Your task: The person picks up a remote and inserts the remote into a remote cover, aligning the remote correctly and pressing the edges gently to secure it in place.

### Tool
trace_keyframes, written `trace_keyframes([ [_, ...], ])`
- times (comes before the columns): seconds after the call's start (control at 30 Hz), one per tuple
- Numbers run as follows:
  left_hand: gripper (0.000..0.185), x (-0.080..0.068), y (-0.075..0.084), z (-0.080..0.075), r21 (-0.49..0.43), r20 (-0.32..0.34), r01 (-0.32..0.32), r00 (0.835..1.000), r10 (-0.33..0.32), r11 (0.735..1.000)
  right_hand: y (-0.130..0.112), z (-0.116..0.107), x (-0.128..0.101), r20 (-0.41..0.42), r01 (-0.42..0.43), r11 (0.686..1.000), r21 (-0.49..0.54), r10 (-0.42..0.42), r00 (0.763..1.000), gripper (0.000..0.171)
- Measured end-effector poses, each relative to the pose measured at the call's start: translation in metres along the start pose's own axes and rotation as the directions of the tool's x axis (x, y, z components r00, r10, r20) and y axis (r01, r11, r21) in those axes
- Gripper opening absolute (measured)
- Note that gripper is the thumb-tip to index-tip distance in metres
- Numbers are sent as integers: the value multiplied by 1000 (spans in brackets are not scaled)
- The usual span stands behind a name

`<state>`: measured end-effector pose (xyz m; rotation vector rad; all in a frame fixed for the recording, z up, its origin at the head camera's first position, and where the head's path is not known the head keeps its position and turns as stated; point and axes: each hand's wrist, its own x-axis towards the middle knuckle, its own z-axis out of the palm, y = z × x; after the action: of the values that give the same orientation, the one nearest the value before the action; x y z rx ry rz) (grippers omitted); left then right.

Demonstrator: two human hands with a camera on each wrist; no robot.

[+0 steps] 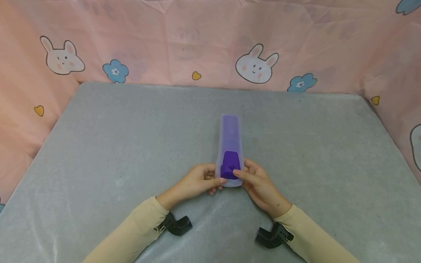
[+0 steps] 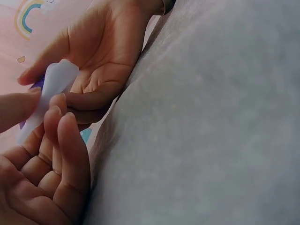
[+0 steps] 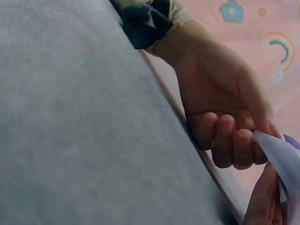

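Observation:
A long translucent purple plastic case (image 1: 230, 133) has a dark purple clasp-like piece (image 1: 231, 160) on its near end. It points away from the body, with that end between both hands. My left hand (image 1: 200, 180) pinches the near left corner, thumb on top and fingers beneath. On the other side, my right hand (image 1: 261, 186) grips the right edge, its thumb pressing on the dark piece. The left wrist view shows the case's pale rounded end (image 2: 61, 77) edge-on between the hands. In the right wrist view, only part of the case (image 3: 281, 157) shows at the right border.
A grey cloth (image 1: 131, 138) covers the wide table. Pink curtain fabric (image 1: 210, 36) printed with rabbits, flowers and hearts hangs along the back and sides. Black camera mounts are strapped to the left wrist (image 1: 177, 223) and the right wrist (image 1: 273, 235).

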<state>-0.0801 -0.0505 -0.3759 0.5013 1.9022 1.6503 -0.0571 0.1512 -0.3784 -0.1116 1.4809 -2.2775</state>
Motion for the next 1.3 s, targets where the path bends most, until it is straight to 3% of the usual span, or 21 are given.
trace_keyframes([
  [0.13,16,0,0,0,-8,-14,8,1000,-8,1000,2,2,1,-2,-21,999,-38,21,1000,62],
  [0.33,15,1,2,3,0,-33,15,999,-15,1000,2,8,1,-118,-54,996,-67,46,992,55],
  [0.63,16,-2,7,3,32,-50,-33,998,34,999,1,14,0,-198,-9,1000,-17,5,980,47],
  [0.73,14,-2,6,3,21,-46,-58,997,59,998,1,12,1,-178,-26,1000,-10,23,984,46],
  [0.9,14,-4,5,1,-38,-29,-70,997,69,997,-1,4,1,-53,-79,997,9,80,995,51],
  [1.03,17,-4,4,0,-58,4,-81,997,81,995,-1,2,3,-3,-99,995,5,99,995,57],
  [1.13,19,-4,3,-1,-49,30,-88,996,90,995,-1,4,3,-24,-93,995,-27,92,995,59],
  [1.3,17,-5,6,-1,-2,36,-106,994,106,994,0,10,2,-127,-80,994,-69,71,989,53],
])
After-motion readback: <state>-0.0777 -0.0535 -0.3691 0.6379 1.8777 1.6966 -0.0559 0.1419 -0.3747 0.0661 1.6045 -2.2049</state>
